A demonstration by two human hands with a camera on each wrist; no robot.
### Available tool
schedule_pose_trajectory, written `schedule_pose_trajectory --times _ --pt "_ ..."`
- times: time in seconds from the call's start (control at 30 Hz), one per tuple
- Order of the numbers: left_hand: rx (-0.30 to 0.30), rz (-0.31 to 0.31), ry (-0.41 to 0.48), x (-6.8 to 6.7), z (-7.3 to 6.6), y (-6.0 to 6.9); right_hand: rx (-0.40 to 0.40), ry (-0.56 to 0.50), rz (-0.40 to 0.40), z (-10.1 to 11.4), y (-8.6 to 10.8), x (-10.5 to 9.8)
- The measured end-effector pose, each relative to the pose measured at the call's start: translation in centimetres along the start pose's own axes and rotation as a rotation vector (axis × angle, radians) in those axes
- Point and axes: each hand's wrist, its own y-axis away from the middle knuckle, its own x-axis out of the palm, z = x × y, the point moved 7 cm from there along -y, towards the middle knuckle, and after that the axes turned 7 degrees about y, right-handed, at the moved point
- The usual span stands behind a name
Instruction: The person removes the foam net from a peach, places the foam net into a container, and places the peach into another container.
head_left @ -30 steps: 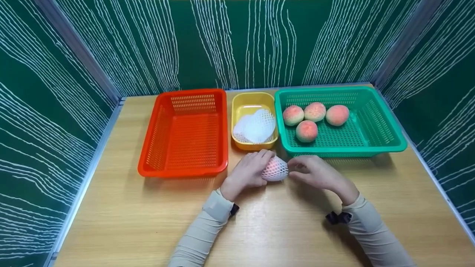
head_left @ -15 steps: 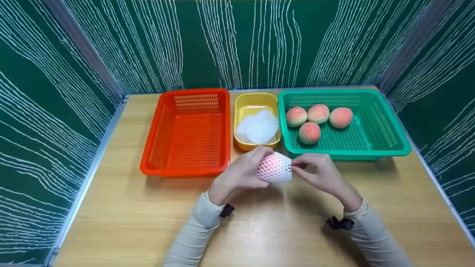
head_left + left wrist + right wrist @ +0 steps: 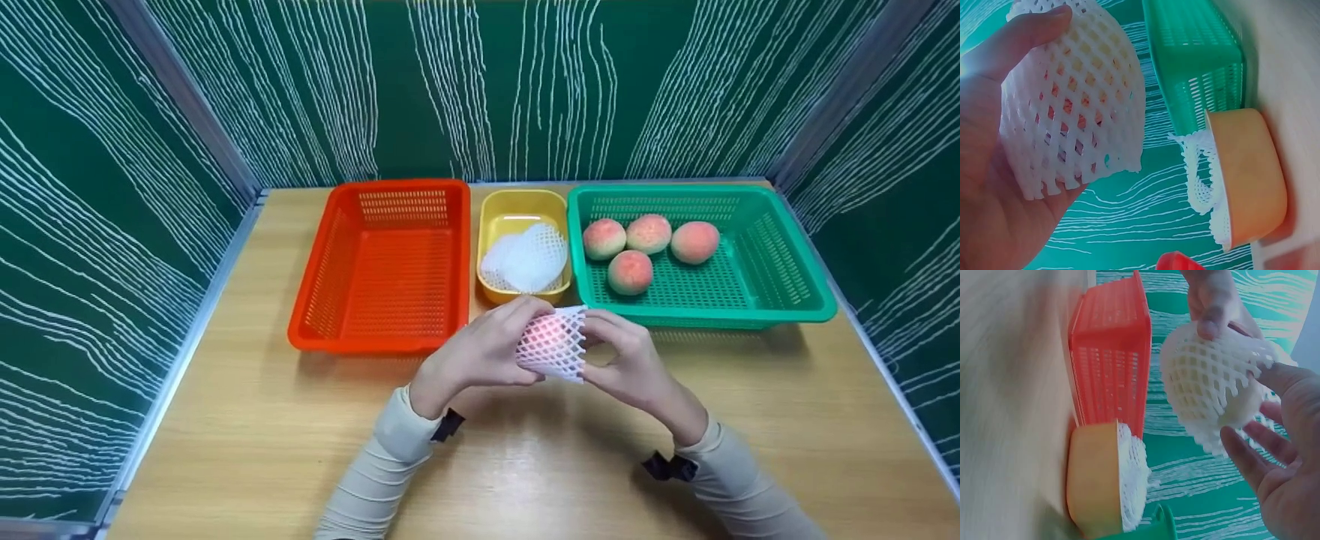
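In the head view a peach (image 3: 547,334) sits inside a white foam net sleeve (image 3: 568,364), held above the table in front of the yellow bin. My left hand (image 3: 480,351) grips the netted peach from the left, its thumb pressing on the net in the left wrist view. At the sleeve's spread right end is my right hand (image 3: 636,367), fingers and thumb curled on the rim. The right wrist view shows a bare patch of the fruit (image 3: 1242,408) at the net's open end, between those fingers. More foam nets (image 3: 534,257) lie in the yellow bin (image 3: 523,196).
A red basket (image 3: 401,274) stands left of the yellow bin. To its right, a green basket (image 3: 750,315) holds several peaches (image 3: 630,272). All three containers line the back of the wooden table (image 3: 525,480), before green walls with white lines.
The netted peach has been raised from near the table. My right hand has come to the net's right end, which is now spread wider. The containers stay in place.
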Motion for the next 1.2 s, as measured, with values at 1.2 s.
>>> schedule_pose_trajectory --times 1.2 --pt "0.055 -0.156 0.229 -2.4 2.9 3.2 0.131 -0.146 -0.043 -2.3 1.2 1.6"
